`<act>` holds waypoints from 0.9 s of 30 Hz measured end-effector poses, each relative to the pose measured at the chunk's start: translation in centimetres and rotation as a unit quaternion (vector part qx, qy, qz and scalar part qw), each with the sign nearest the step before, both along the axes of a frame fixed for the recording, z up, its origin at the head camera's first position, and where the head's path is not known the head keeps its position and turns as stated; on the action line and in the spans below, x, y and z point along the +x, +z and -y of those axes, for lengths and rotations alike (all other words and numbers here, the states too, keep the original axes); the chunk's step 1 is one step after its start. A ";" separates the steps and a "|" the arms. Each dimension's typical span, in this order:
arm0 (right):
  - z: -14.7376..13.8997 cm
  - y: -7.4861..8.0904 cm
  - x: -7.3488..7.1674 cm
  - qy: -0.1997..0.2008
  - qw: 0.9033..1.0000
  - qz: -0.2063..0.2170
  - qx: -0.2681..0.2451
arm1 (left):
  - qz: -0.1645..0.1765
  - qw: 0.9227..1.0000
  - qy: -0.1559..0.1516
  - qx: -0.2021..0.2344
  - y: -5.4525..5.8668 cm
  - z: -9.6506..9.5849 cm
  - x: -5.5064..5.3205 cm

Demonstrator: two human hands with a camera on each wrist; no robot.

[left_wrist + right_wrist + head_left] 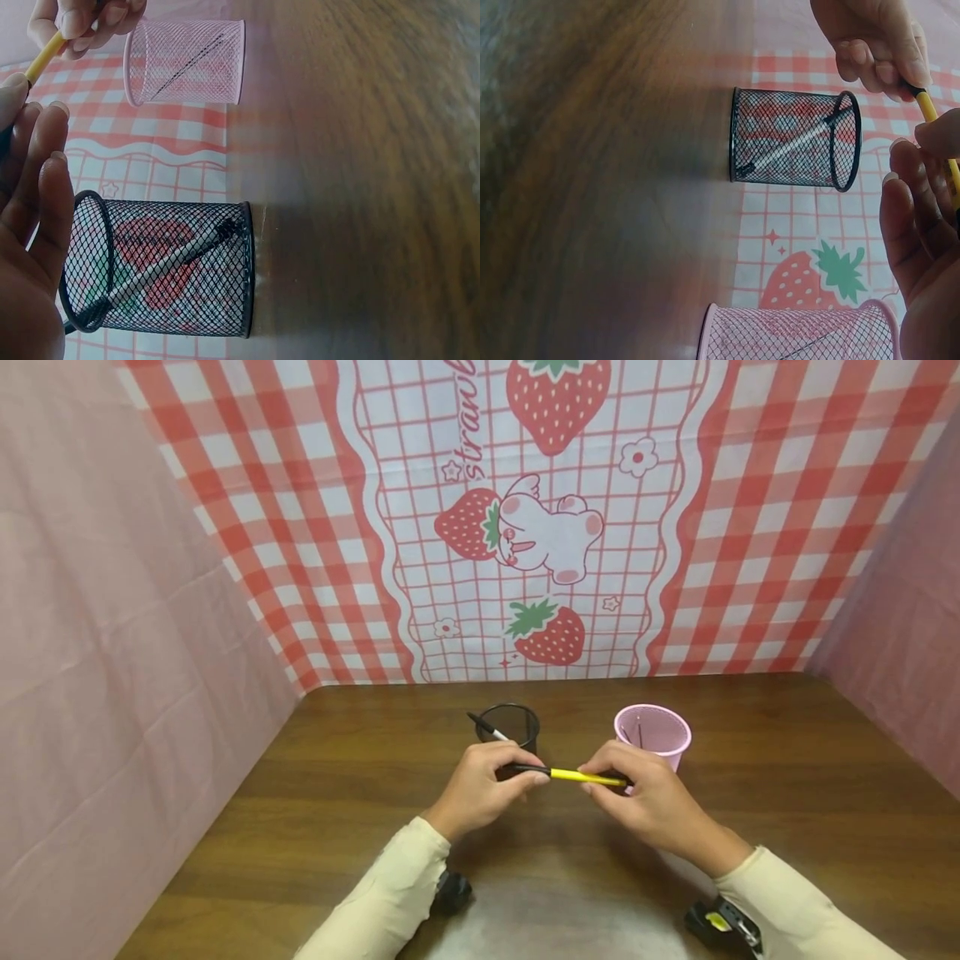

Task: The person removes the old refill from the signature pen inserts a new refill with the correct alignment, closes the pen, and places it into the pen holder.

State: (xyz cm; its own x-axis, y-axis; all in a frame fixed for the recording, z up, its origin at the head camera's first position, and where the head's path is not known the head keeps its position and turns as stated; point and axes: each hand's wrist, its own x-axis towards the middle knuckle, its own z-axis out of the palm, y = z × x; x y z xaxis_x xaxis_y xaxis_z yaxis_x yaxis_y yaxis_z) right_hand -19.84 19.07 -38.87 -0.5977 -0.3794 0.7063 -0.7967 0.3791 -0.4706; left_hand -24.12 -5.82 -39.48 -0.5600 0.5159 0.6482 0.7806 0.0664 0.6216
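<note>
Yellow-and-black pen (566, 774): raised above the surface (360, 827), lying roughly level between the two hands; yellow barrel bare in the middle, a black section at each end.
Left hand (487, 785): thumb and fingertips pinch the black section on its side, the gap narrowed to the pen's thickness; other fingers loosely bent in the left wrist view.
Right hand (648, 789): thumb and finger pinch the yellow barrel near its other black end; remaining fingers loosely bent, apart from the pen in the right wrist view.
Black mesh cup (527, 727): upright on the surface beyond the left hand, partly hidden by it in the head view.
White-and-black pen (483, 725): leaning inside the black mesh cup, one black end above the rim.
Pink mesh cup (666, 741): upright beyond the right hand, well apart from the black one.
Thin dark stick (189, 66): slanting within the pink mesh cup; exact kind unclear.
Backdrop cloth (375, 643): red-and-white checks, strawberries, a white cartoon animal.
Sleeves (382, 893): cream, on both forearms.
</note>
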 end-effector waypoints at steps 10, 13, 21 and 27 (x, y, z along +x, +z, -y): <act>0.1 -0.1 0.1 0.003 1.000 -0.013 -0.003 | 0.005 1.000 0.004 -0.006 0.2 0.0 0.0; 0.1 -0.2 0.2 0.000 1.000 -0.004 -0.004 | 0.002 1.000 0.006 -0.009 0.1 -0.1 -0.1; 0.0 -0.3 0.1 -0.004 1.000 0.007 -0.007 | -0.005 1.000 0.002 -0.007 0.1 0.1 -0.4; 0.3 -0.2 0.0 0.000 1.000 -0.002 -0.010 | 0.004 1.000 -0.003 -0.008 0.1 0.3 -0.4</act>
